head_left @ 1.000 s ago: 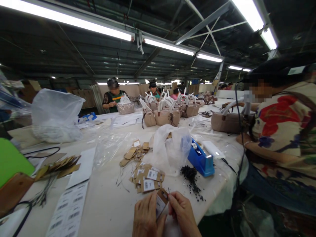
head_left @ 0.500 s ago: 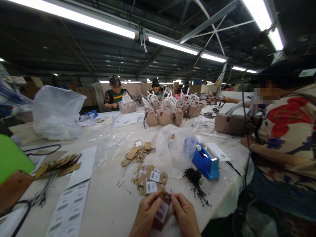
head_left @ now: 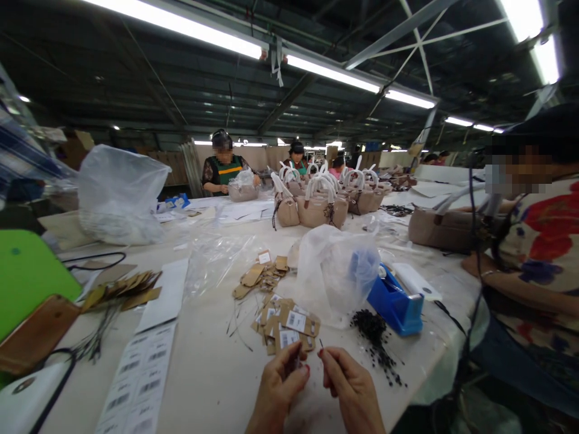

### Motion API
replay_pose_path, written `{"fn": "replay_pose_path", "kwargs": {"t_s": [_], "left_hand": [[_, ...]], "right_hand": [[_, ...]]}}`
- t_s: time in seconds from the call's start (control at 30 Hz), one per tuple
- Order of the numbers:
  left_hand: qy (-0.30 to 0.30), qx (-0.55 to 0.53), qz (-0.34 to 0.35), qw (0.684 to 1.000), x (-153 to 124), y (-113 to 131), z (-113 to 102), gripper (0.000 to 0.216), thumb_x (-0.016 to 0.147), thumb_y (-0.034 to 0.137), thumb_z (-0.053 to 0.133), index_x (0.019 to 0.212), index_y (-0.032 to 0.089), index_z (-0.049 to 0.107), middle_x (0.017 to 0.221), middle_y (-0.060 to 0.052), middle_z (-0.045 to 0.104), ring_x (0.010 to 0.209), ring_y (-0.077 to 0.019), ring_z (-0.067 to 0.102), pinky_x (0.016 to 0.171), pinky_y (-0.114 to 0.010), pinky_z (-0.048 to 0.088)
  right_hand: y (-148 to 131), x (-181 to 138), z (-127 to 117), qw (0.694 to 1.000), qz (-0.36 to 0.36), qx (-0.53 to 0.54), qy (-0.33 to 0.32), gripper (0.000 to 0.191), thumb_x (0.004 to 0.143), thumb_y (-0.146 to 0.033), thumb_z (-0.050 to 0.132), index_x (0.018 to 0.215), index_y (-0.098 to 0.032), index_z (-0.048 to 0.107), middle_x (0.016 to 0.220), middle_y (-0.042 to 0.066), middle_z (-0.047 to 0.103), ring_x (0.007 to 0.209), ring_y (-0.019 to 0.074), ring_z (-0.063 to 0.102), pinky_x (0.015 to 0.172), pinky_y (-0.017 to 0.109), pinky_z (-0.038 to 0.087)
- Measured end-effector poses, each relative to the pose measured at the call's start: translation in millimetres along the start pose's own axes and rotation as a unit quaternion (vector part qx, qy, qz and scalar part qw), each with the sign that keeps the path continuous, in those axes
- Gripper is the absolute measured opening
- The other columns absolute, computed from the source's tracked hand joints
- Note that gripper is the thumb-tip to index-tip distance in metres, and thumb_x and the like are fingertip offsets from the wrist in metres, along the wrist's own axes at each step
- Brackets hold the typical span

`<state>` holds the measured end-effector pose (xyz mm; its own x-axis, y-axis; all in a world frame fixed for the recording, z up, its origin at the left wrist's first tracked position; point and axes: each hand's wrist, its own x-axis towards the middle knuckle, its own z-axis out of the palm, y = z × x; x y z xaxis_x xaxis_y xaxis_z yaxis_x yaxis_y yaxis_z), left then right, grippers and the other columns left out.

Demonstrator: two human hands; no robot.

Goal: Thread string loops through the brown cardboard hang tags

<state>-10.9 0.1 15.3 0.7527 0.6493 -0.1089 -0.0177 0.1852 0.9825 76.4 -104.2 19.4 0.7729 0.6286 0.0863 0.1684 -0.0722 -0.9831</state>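
Note:
My left hand (head_left: 284, 381) is closed in a pinch. Only a narrow edge of the hang tag shows between its thumb and fingers; the rest is hidden. Just to the right, my right hand (head_left: 347, 386) pinches a thin dark string (head_left: 321, 343), its tip poking up above the fingertips. The two hands are apart, over the near edge of the table. Beyond them lies a pile of brown hang tags (head_left: 284, 313) with white barcode labels. A heap of small black string fasteners (head_left: 371, 328) sits to the right of the pile.
A blue tape dispenser (head_left: 398, 304) stands beside a crumpled clear plastic bag (head_left: 328, 277). At left are barcode label sheets (head_left: 136, 383), more strung tags (head_left: 122, 289) and a green item (head_left: 31, 277). Beige handbags (head_left: 321, 211) stand farther back. A co-worker (head_left: 538, 241) sits at right.
The labelled face of the hang tag, visible before in my left hand, has turned out of sight. My hands are slightly farther apart. The whole view has shifted, with things appearing farther right.

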Motion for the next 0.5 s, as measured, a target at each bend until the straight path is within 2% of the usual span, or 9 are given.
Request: {"fn": "replay_pose_path", "kwargs": {"t_s": [0.07,0.17,0.23,0.33,0.4,0.5], "left_hand": [[-0.033,-0.139,-0.055,0.988,-2.4,7.0,0.2,0.036,0.064,0.033,0.063,0.093,0.011,0.068,0.082,-0.008,0.067,0.065,-0.0151,0.057,0.053,-0.024,0.045],[-0.082,-0.268,-0.122,0.952,-4.8,11.0,2.7,0.035,0.067,0.04,0.062,0.083,0.009,0.069,0.067,-0.006,0.065,0.052,-0.0121,0.053,0.045,-0.022,0.042],[-0.102,-0.299,-0.174,0.933,-4.4,10.7,5.0,0.039,0.071,0.046,0.059,0.075,0.008,0.068,0.057,-0.005,0.062,0.043,-0.0106,0.051,0.039,-0.021,0.04],[-0.099,-0.304,-0.218,0.922,-3.0,11.8,7.2,0.052,0.082,0.05,0.044,0.068,0.006,0.067,0.051,-0.006,0.06,0.035,-0.0095,0.05,0.034,-0.019,0.038],[-0.085,-0.308,-0.23,0.919,-3.1,15.1,7.6,0.056,0.088,0.047,0.034,0.069,0.006,0.066,0.053,-0.006,0.061,0.034,-0.0094,0.051,0.033,-0.02,0.039],[-0.067,-0.32,-0.253,0.91,-4.6,20.4,6.9,0.055,0.09,0.045,0.029,0.078,0.007,0.066,0.056,-0.007,0.064,0.035,-0.0098,0.053,0.033,-0.02,0.04]], "right_hand": [[-2.5,-2.0,-0.9,0.999,-0.036,-0.024,0.02,0.034,0.082,-0.049,0.048,0.073,-0.019,0.062,0.055,-0.003,0.053,0.053,0.0115,0.05,0.053,0.018,0.04],[-5.2,-5.4,2.0,0.992,-0.105,-0.058,0.031,0.032,0.086,-0.044,0.045,0.072,-0.021,0.062,0.066,0.0,0.061,0.062,0.0126,0.058,0.061,0.018,0.043],[-5.0,-6.9,4.8,0.984,-0.14,-0.097,0.045,0.03,0.087,-0.041,0.044,0.076,-0.022,0.064,0.068,0.001,0.063,0.063,0.0132,0.059,0.061,0.019,0.044],[-4.0,-7.8,8.5,0.973,-0.168,-0.144,0.073,0.029,0.087,-0.041,0.043,0.086,-0.023,0.065,0.065,0.001,0.063,0.061,0.0143,0.061,0.057,0.02,0.046],[-5.2,-8.5,11.3,0.974,-0.154,-0.143,0.084,0.03,0.088,-0.043,0.041,0.089,-0.023,0.063,0.057,0.0,0.063,0.056,0.0148,0.062,0.052,0.019,0.046],[-9.6,-10.1,15.9,0.983,-0.113,-0.112,0.095,0.032,0.088,-0.047,0.038,0.084,-0.023,0.059,0.044,-0.004,0.059,0.045,0.0139,0.059,0.047,0.019,0.046]]}}
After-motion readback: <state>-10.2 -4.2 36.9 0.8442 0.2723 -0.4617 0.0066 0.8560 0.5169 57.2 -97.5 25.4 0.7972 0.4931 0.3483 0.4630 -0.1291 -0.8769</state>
